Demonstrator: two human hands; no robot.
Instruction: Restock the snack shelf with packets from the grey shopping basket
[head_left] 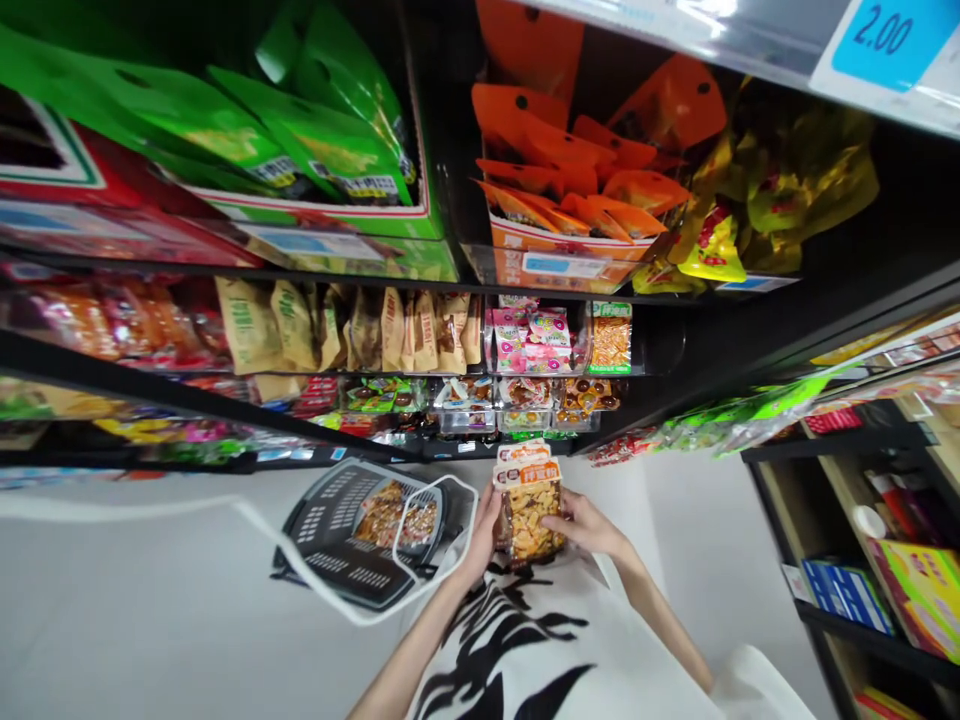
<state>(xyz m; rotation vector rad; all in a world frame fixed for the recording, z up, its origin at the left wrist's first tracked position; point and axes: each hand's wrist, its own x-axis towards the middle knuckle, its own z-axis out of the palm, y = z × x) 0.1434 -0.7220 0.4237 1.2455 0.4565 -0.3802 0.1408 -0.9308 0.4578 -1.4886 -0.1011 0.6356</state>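
White black-printed garment (517, 650) nearest. Left hand (486, 530) on left edge of nut-brittle packs (531, 515), fingers closed on them; right hand (589, 522) gripping right edge, thumb across front. At least two packs, stacked, in front of garment, orange-and-white headers toward shelves (150, 387). Left: dark grey shopping basket (311, 535) on floor (150, 620), snack packs inside. Beyond: shelved brown pouches (367, 330), pink packets (531, 340).
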